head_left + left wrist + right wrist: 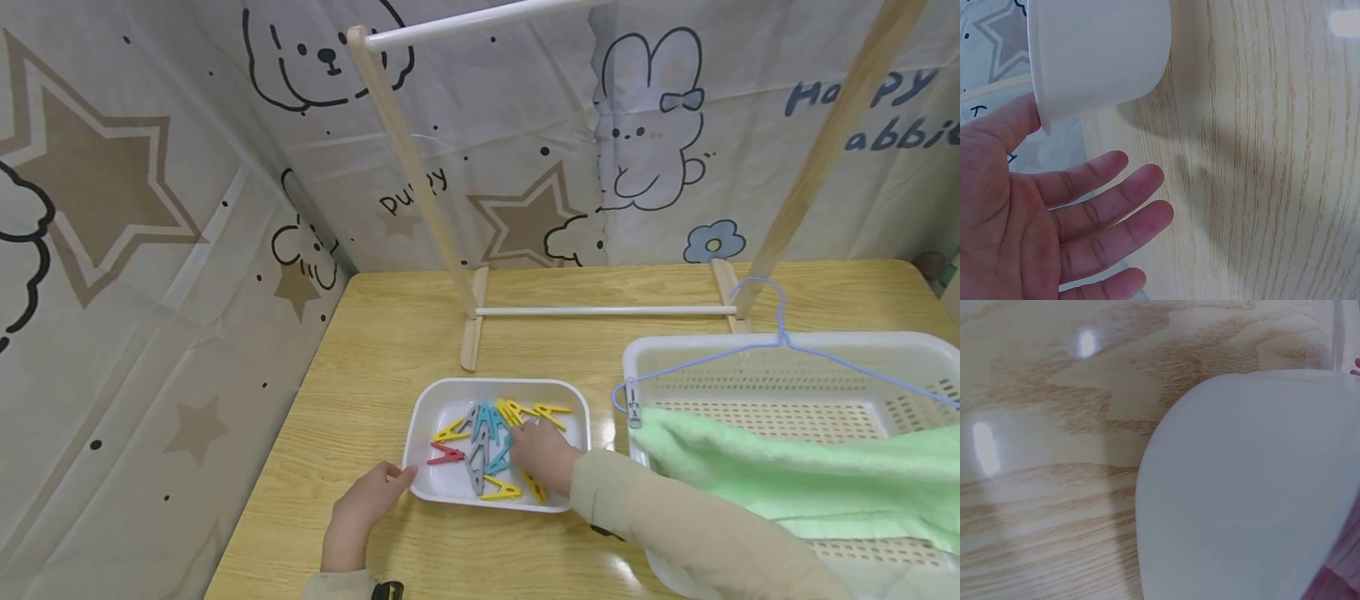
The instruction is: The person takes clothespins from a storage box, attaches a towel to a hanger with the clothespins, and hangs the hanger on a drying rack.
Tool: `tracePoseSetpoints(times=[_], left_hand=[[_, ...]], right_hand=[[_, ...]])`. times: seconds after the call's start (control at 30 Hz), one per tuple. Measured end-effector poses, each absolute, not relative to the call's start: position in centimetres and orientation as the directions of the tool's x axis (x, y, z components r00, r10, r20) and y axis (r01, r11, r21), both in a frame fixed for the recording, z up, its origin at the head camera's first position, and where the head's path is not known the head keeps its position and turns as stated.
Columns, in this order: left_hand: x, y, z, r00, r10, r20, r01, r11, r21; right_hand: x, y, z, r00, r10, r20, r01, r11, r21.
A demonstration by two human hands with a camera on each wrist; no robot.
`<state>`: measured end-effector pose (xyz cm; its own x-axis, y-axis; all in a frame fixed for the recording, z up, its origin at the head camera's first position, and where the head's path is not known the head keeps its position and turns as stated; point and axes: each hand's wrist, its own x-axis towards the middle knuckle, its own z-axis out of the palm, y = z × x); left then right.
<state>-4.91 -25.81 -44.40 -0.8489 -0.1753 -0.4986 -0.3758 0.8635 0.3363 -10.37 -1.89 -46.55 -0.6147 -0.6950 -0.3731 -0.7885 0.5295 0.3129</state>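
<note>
A white plastic tray (pixel 448 478) on the table holds several clothespins: a red clothespin (pixel 447 453), a yellow clothespin (pixel 502 490), a grey clothespin (pixel 476 468) and blue ones. My right hand (pixel 542 454) reaches inside over the tray's right half, fingers down among the clothespins. Its fingertips are hidden, so I cannot tell whether it pinches one. In the right wrist view the tray's outer wall (pixel 1241 487) covers most of that hand. My left hand (pixel 363 504) is at the tray's near left corner; in its wrist view the thumb touches the rim and the other fingers (pixel 1094 250) extend loosely below it.
To the right, a white basket (pixel 757 342) holds a light green towel (pixel 750 479) and a blue hanger (pixel 782 333); a metal clip (pixel 633 404) fastens towel to hanger. Behind the tray stands a wooden rack (pixel 412 162) with white rods (pixel 600 312). Printed cloth (pixel 517 108) lines the walls.
</note>
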Motion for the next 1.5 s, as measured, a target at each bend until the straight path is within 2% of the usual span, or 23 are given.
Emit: tracePoseSetpoints(times=[0.23, 0.37, 0.97, 1.1, 1.33, 1.5], left_hand=[[-4.9, -25.8, -44.3, -0.847, -0.175, -0.502, -0.378, 0.862, 0.338], [-4.9, -25.9, -44.4, -0.849, -0.174, -0.499, -0.374, 0.864, 0.336], [-4.9, -26.0, -44.5, -0.86, -0.163, -0.484, -0.358, 0.868, 0.345], [-4.9, -26.0, -44.5, -0.861, -0.161, -0.482, -0.355, 0.87, 0.342], [-4.9, -25.9, -44.3, -0.858, -0.168, -0.486, -0.363, 0.867, 0.341], [-4.8, -25.9, -44.2, -0.857, -0.168, -0.487, -0.363, 0.867, 0.34]], right_hand=[[-10.8, -2.5, -46.8, -0.696, -0.559, -0.451, -0.688, 0.698, 0.198], [-11.2, -2.7, -47.1, -0.71, -0.498, -0.499, -0.633, 0.761, 0.14], [-10.8, -2.2, -47.2, -0.673, -0.6, -0.431, -0.707, 0.694, 0.139], [-10.6, -2.2, -47.0, -0.669, -0.623, -0.406, -0.726, 0.666, 0.174], [-10.1, -2.2, -47.2, -0.675, -0.65, -0.349, -0.738, 0.596, 0.317], [-10.1, -2.2, -47.0, -0.659, -0.654, -0.372, -0.752, 0.588, 0.299]])
